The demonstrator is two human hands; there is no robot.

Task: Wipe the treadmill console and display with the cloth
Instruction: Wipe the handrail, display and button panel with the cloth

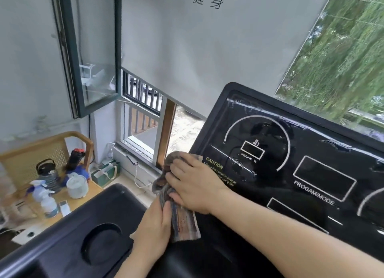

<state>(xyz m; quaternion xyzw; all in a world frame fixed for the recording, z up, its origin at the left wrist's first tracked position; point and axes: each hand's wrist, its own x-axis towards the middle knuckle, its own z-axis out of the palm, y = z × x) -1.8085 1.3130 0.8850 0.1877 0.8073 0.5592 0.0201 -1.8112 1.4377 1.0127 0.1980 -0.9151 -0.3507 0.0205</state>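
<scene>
Cloth at the left edge of the treadmill display, both hands on it

Cloth [182, 223]: striped, brown-grey, bunched. Its upper part lies against the lower left corner of the display [291, 163], beside the yellow CAUTION text. Its tail hangs down over the dark console [68, 232] below.

Right hand [193, 182]: reaches in from the right across the panel and lies on top of the bunched cloth, pressing it to the display edge. Fingers [176, 174] close together, laid out over the fabric and only slightly bent. Thumb not visible.

Left hand [153, 228]: comes up from below and grips the hanging tail of the cloth. Thumb [167, 214] clamped across the fabric, the other fingers wrapped behind it, out of sight.

Display: glossy black, white outlines, marked INCLINE % and PROGAMMMODE, with wrinkled protective film over the surface.

Console: round cup recess [101, 242] left of the hands.

Surroundings: cane-backed chair [25, 159] at far left carrying a dark bottle [49, 174], a spray bottle [47, 203] and a white tub [77, 186]. Green bag [106, 171] on the floor by the window. Pale roller blind [207, 49] behind, trees at right.
</scene>
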